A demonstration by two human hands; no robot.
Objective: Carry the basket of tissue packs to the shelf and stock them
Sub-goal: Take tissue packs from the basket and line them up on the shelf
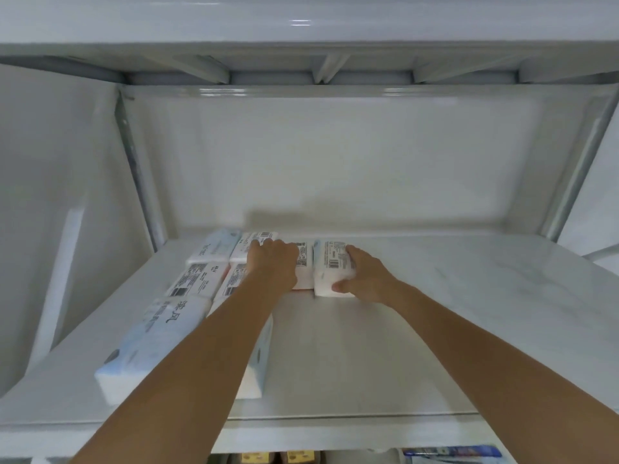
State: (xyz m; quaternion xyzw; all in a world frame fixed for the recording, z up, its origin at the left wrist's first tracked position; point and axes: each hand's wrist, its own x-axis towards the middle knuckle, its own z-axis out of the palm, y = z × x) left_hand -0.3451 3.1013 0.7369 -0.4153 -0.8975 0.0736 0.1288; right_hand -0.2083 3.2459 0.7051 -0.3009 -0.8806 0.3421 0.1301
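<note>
On the white shelf (435, 296) tissue packs (197, 279) sit in rows — right hand (365, 276) clasps one pack (331, 269), left hand (273, 262) presses flat on another.

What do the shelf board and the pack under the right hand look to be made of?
Shelf board: seems painted metal, white and semi-gloss, judging by soft reflections and the folded front lip. Pack in the right hand: soft tissue in thin glossy plastic film, printed with barcode labels; its rounded corners suggest softness.
</note>
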